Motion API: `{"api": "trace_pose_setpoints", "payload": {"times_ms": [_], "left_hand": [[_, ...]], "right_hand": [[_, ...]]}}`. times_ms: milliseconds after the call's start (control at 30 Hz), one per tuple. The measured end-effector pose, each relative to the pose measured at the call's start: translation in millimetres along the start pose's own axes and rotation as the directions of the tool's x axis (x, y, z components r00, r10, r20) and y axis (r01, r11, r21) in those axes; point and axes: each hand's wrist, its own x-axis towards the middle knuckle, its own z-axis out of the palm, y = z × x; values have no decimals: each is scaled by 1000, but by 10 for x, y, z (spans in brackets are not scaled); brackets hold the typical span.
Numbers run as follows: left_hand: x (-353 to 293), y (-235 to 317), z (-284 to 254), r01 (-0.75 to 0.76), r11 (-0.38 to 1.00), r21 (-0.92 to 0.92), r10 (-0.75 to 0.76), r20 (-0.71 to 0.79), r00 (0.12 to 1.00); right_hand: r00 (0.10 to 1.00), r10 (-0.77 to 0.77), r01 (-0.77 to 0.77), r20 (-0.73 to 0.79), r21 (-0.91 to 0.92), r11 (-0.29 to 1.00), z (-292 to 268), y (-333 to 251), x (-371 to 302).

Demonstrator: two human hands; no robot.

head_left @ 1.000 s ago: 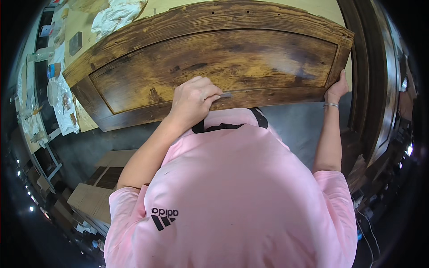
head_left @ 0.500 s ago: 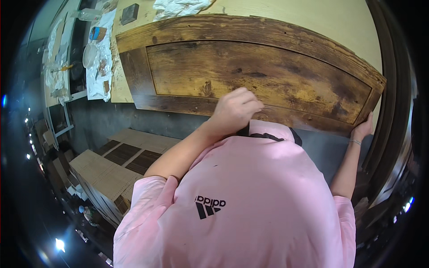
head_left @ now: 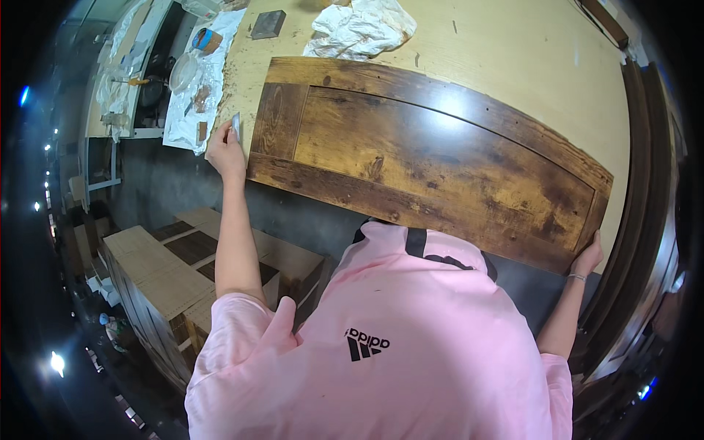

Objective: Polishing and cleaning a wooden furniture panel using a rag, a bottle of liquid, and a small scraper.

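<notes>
A brown wood-grained panel (head_left: 433,158) with a curved far edge and a recessed centre lies across the table, its near edge close to my body. At its near right corner my right hand (head_left: 589,255) is closed around the edge. My left hand (head_left: 226,152) is beyond the panel's left end, over the table's near left edge. A small flat grey blade-like piece (head_left: 235,126) is pinched between its thumb and fingers; its exact kind is unclear. The right hand's fingertips are hidden under the panel.
On the pale table (head_left: 506,44) lie a crumpled white cloth (head_left: 363,29) and a dark grey block (head_left: 268,24). To the left, a plastic-covered strip holds a blue-rimmed cup (head_left: 207,41) and a clear tub (head_left: 183,73). Cardboard-topped stacks (head_left: 158,268) stand below left. Dark boards (head_left: 639,169) line the right.
My left hand has swung from above the panel's near edge out to the left. The right hand keeps its hold on the corner. The view has shifted, showing more of the table.
</notes>
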Motion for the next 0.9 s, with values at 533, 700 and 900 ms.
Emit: {"api": "trace_pose_setpoints", "payload": {"times_ms": [533, 700, 900], "left_hand": [[-337, 694, 401, -335, 942, -35, 334, 234, 913], [-318, 561, 419, -193, 976, -97, 209, 192, 959], [-297, 558, 475, -188, 973, -135, 211, 183, 960]], "right_hand": [[996, -89, 92, 23, -265, 960, -25, 34, 84], [995, -104, 102, 9, -287, 953, 9, -16, 31], [996, -83, 84, 16, -295, 952, -17, -3, 43]]}}
